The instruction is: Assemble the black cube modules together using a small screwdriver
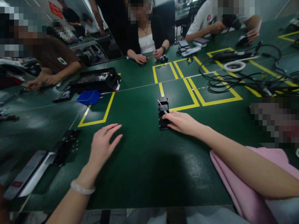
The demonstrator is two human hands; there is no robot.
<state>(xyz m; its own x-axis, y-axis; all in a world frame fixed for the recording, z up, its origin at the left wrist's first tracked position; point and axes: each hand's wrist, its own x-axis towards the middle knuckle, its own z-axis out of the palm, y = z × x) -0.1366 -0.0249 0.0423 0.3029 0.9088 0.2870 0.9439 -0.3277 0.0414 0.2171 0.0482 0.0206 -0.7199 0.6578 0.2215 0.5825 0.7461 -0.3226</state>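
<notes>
My left hand (101, 141) hovers above the green table with fingers spread and nothing in them; a pale bangle circles its wrist. In front of me, several small black blocks (163, 124) stand in a short row. My right hand (178, 122) reaches over their right side, fingers closed round a slim screwdriver (162, 105) whose metal shaft points up and left across the blocks. The fingers partly hide its handle and the nearer block.
Left lie black parts (62, 147) and a long grey box (25, 174). A blue bin (88, 97) sits beside a black tray (97, 79). Black cables (219, 84) and a white ring (234, 66) occupy the right. Pink cloth (233, 186) hangs at the edge. Co-workers sit across and left.
</notes>
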